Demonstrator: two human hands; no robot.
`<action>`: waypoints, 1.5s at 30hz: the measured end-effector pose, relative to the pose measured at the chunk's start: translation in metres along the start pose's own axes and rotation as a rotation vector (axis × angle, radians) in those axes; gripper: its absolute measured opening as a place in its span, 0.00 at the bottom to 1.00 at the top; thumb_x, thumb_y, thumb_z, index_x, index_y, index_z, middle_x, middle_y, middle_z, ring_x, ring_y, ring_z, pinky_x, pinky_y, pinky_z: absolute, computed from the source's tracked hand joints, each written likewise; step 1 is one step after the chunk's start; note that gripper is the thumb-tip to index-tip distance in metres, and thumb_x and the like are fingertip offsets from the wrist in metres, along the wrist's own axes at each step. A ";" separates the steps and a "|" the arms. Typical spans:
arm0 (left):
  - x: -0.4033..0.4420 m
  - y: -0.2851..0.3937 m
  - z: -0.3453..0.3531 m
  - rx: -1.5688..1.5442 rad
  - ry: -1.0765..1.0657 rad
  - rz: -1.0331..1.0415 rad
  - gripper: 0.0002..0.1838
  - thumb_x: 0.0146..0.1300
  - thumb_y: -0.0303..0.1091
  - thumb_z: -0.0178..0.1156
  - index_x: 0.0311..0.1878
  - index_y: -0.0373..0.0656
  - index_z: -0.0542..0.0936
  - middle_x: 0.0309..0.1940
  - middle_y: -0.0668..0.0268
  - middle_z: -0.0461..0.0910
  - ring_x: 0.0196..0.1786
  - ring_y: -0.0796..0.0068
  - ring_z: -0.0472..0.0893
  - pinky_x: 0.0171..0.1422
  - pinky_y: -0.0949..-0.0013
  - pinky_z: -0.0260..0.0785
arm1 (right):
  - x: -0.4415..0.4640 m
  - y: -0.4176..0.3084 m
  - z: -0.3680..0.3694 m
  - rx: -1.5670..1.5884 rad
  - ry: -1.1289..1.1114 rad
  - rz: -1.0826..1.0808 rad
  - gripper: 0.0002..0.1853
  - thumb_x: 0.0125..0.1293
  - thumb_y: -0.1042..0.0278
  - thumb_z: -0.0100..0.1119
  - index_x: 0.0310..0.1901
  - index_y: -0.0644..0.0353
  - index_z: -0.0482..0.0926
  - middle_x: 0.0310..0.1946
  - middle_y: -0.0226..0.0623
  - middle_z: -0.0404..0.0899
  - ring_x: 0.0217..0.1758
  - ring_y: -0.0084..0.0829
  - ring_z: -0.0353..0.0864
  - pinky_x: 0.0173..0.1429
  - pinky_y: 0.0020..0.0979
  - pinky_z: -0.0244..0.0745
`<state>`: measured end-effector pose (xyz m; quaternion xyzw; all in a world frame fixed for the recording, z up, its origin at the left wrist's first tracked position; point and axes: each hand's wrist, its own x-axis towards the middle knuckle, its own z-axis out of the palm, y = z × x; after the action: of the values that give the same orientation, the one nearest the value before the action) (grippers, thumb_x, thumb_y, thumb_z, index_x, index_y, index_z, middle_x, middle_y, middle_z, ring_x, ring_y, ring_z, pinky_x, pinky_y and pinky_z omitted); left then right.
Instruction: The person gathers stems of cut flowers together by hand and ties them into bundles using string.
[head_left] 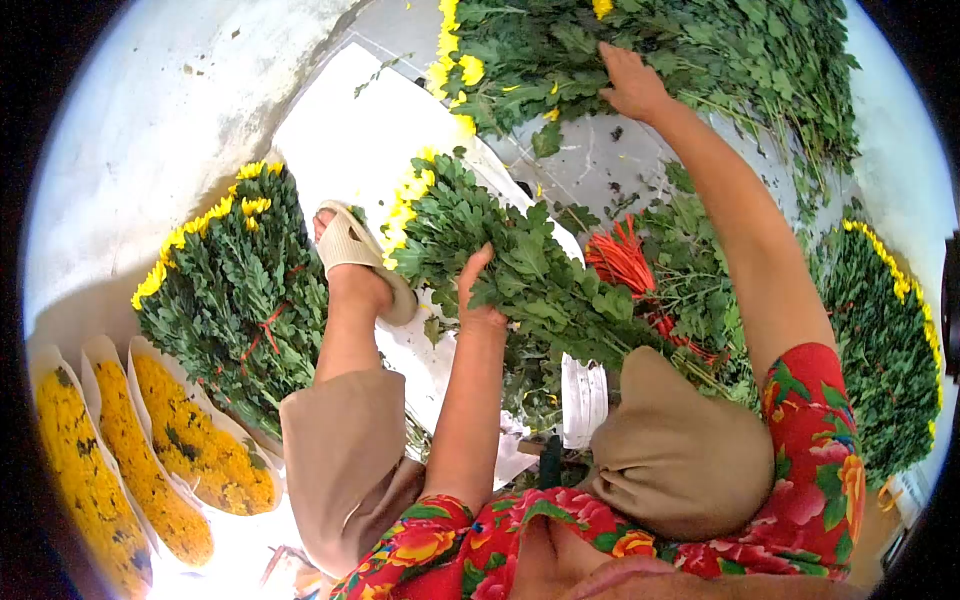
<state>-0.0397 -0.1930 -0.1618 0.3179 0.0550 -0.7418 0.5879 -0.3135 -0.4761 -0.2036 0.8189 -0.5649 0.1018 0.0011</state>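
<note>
While the left hand (478,292) clamps the bunch (530,255) between the knees, the right hand (636,88) lies open at the edge of the stem pile (740,60), bordering partly bare grey surface (585,165).

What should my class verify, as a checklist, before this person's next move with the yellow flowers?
1. Left hand supports the bunch: ok.
2. The bunch's yellow heads gathered at one end: ok.
3. Right hand at the large flower pile: ok.
4. Red strips in view beside the bunch: ok.
5. Bunch tied: cannot tell; its lower stems are partly hidden by the knee.
6. Grey surface free of scraps: not ok, leaf bits lie there.
</note>
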 end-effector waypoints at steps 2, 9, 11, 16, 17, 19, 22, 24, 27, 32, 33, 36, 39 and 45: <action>-0.003 0.001 0.001 -0.005 -0.020 -0.014 0.26 0.60 0.36 0.60 0.61 0.35 0.75 0.54 0.54 0.80 0.55 0.55 0.80 0.64 0.53 0.72 | 0.013 -0.021 -0.036 -0.144 -0.158 -0.015 0.28 0.60 0.60 0.66 0.63 0.52 0.71 0.61 0.41 0.70 0.67 0.44 0.67 0.66 0.47 0.65; -0.008 0.015 -0.009 -0.019 0.011 0.049 0.26 0.61 0.36 0.59 0.61 0.34 0.74 0.56 0.53 0.79 0.57 0.55 0.80 0.64 0.53 0.72 | -0.028 -0.024 -0.047 -0.218 -0.028 -0.153 0.21 0.58 0.65 0.61 0.55 0.48 0.77 0.43 0.37 0.74 0.56 0.43 0.72 0.57 0.47 0.68; -0.013 0.014 -0.015 -0.024 -0.012 0.035 0.26 0.61 0.36 0.59 0.61 0.34 0.74 0.56 0.53 0.79 0.58 0.55 0.80 0.65 0.53 0.71 | -0.042 -0.032 -0.081 -0.035 -0.068 -0.160 0.20 0.56 0.69 0.62 0.52 0.51 0.77 0.42 0.36 0.73 0.52 0.42 0.73 0.53 0.44 0.68; -0.030 0.018 -0.005 -0.069 0.001 0.031 0.25 0.63 0.37 0.57 0.60 0.33 0.75 0.54 0.53 0.80 0.56 0.55 0.81 0.64 0.53 0.73 | -0.075 -0.121 -0.166 0.052 -0.047 -0.305 0.20 0.60 0.65 0.63 0.55 0.55 0.75 0.41 0.41 0.77 0.47 0.46 0.77 0.50 0.44 0.73; -0.031 0.019 -0.007 -0.083 -0.012 0.005 0.25 0.63 0.38 0.57 0.60 0.33 0.75 0.54 0.53 0.81 0.56 0.55 0.81 0.63 0.53 0.73 | -0.088 -0.135 -0.168 0.130 0.029 -0.300 0.20 0.62 0.66 0.63 0.56 0.57 0.75 0.41 0.44 0.79 0.45 0.49 0.79 0.49 0.43 0.74; -0.029 0.023 -0.009 -0.114 -0.097 0.037 0.26 0.63 0.39 0.57 0.60 0.34 0.75 0.54 0.52 0.81 0.55 0.56 0.82 0.63 0.53 0.73 | -0.112 -0.157 -0.173 0.215 0.110 -0.308 0.21 0.63 0.67 0.63 0.57 0.58 0.74 0.41 0.47 0.81 0.44 0.51 0.80 0.47 0.43 0.76; -0.036 0.031 -0.002 -0.115 -0.118 -0.018 0.28 0.59 0.40 0.59 0.62 0.38 0.75 0.55 0.56 0.81 0.54 0.57 0.82 0.60 0.53 0.74 | -0.146 -0.182 -0.177 0.343 -0.169 -0.177 0.25 0.65 0.71 0.63 0.63 0.59 0.71 0.44 0.54 0.81 0.43 0.54 0.81 0.48 0.40 0.77; -0.041 0.036 0.003 -0.097 -0.115 -0.015 0.28 0.60 0.40 0.59 0.62 0.36 0.75 0.55 0.55 0.80 0.55 0.56 0.82 0.62 0.53 0.73 | -0.158 -0.205 -0.174 0.484 -0.126 -0.127 0.29 0.61 0.68 0.67 0.65 0.53 0.72 0.44 0.52 0.82 0.42 0.52 0.82 0.42 0.41 0.78; -0.039 0.033 -0.001 -0.088 -0.117 -0.045 0.28 0.59 0.40 0.60 0.61 0.34 0.75 0.54 0.55 0.81 0.53 0.57 0.82 0.61 0.54 0.74 | -0.171 -0.212 -0.163 0.596 -0.027 -0.107 0.34 0.60 0.73 0.67 0.69 0.50 0.69 0.45 0.53 0.82 0.43 0.51 0.83 0.45 0.40 0.79; -0.039 0.032 -0.009 0.017 0.036 -0.022 0.24 0.57 0.37 0.63 0.55 0.35 0.79 0.49 0.55 0.83 0.49 0.60 0.84 0.55 0.57 0.77 | -0.162 -0.170 -0.162 0.339 0.019 -0.098 0.32 0.59 0.73 0.65 0.67 0.47 0.71 0.44 0.48 0.83 0.41 0.44 0.85 0.41 0.38 0.81; -0.040 0.034 -0.009 0.015 0.053 -0.029 0.23 0.56 0.37 0.63 0.54 0.35 0.79 0.48 0.55 0.83 0.49 0.60 0.84 0.55 0.57 0.77 | -0.162 -0.156 -0.155 0.322 0.026 -0.081 0.32 0.59 0.73 0.65 0.67 0.47 0.71 0.44 0.48 0.83 0.41 0.44 0.85 0.41 0.38 0.81; -0.029 0.027 -0.030 -0.051 0.029 0.029 0.22 0.57 0.36 0.62 0.54 0.35 0.79 0.49 0.55 0.83 0.51 0.59 0.83 0.57 0.56 0.76 | -0.167 -0.119 -0.118 0.223 0.014 -0.325 0.34 0.58 0.71 0.65 0.68 0.44 0.69 0.39 0.39 0.84 0.38 0.41 0.84 0.38 0.38 0.80; -0.024 0.022 -0.040 -0.065 0.017 0.035 0.24 0.59 0.36 0.60 0.57 0.35 0.77 0.52 0.54 0.82 0.53 0.58 0.82 0.59 0.55 0.75 | -0.165 -0.110 -0.100 0.143 -0.242 -0.309 0.32 0.62 0.66 0.63 0.68 0.43 0.67 0.36 0.38 0.82 0.37 0.43 0.83 0.39 0.42 0.79; -0.014 0.024 -0.036 -0.037 -0.012 0.013 0.28 0.59 0.34 0.58 0.63 0.34 0.73 0.58 0.53 0.78 0.58 0.54 0.80 0.63 0.51 0.73 | -0.083 -0.041 -0.069 0.106 -0.077 -0.180 0.30 0.67 0.57 0.59 0.70 0.46 0.65 0.63 0.42 0.72 0.62 0.45 0.74 0.62 0.41 0.74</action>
<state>-0.0023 -0.1718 -0.1756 0.3029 0.0630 -0.7386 0.5990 -0.3150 -0.3758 -0.1455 0.8686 -0.4824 0.0993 -0.0548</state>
